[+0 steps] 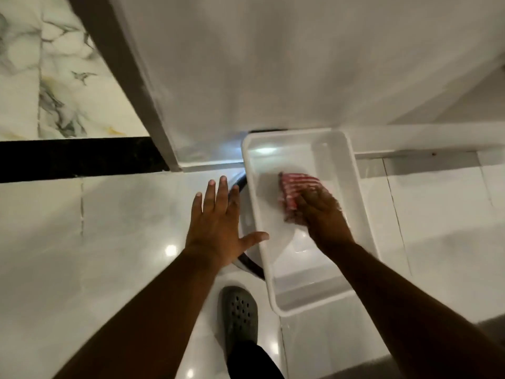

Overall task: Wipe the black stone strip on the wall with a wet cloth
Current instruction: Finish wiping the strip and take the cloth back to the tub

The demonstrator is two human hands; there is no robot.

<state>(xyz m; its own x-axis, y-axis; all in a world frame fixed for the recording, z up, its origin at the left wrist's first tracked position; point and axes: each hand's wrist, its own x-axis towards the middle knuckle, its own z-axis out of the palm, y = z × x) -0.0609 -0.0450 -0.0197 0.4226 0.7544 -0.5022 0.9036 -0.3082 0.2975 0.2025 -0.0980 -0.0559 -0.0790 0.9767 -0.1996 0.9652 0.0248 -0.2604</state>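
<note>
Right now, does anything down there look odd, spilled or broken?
No spill or break shows. The white tub sits askew on a dark-rimmed round thing instead of flat on the floor. The right hand is on the red striped cloth inside it; the left hand hovers open.

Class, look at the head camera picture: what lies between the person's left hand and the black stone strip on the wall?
Nothing: between the open left hand and the black stone strip the head view shows only bare glossy white tile.

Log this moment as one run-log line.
phase: wetting cloth | right hand: on striped cloth in white tub | left hand: open, empty | black stone strip: untouched
</note>
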